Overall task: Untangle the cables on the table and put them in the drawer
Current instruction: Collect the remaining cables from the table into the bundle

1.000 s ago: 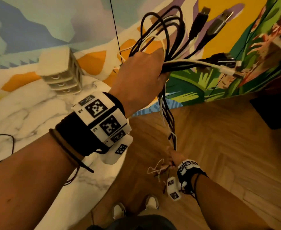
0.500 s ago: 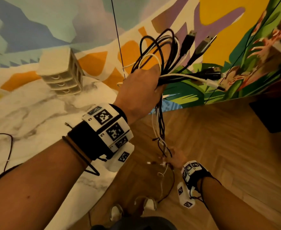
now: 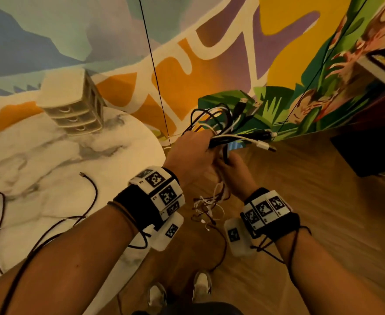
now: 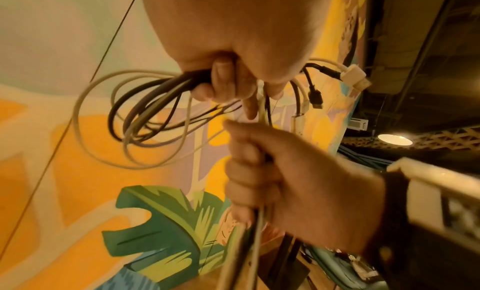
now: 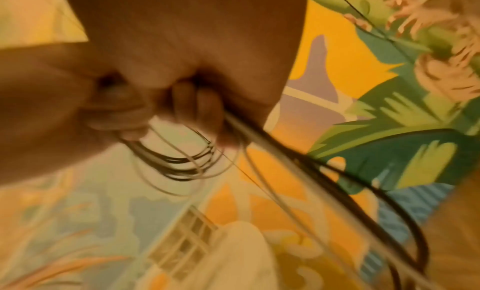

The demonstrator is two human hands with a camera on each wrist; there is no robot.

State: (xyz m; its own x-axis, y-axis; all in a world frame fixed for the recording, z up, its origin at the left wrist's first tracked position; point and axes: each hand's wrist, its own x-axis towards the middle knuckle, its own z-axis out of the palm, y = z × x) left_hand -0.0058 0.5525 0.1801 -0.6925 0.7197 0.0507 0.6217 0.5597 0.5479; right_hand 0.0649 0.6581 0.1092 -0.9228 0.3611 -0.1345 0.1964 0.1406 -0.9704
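Note:
My left hand (image 3: 193, 151) grips a bundle of black and white cables (image 3: 212, 123) off the table's right edge. The loops and USB plugs (image 3: 241, 105) stick out above and to the right of the fist. Directly below it, my right hand (image 3: 233, 170) grips the strands hanging from the bundle. Their loose white and dark ends (image 3: 209, 208) dangle between my wrists. In the left wrist view, the left fingers (image 4: 223, 82) curl round the loops (image 4: 145, 119), and the right hand (image 4: 272, 171) grips the strands beneath. The right wrist view is blurred. It shows curled fingers (image 5: 197, 109) round cables (image 5: 285, 160).
A small beige drawer unit (image 3: 73, 108) with three shut drawers stands at the back of the round marble table (image 3: 39, 160). A dark cable (image 3: 91, 189) lies on the table near its right edge. Wooden floor and my shoes (image 3: 201, 285) are below, with a painted wall behind.
My left hand has come down with the bundle. My right hand has risen from low near the floor, along the hanging strands, to just under the left hand.

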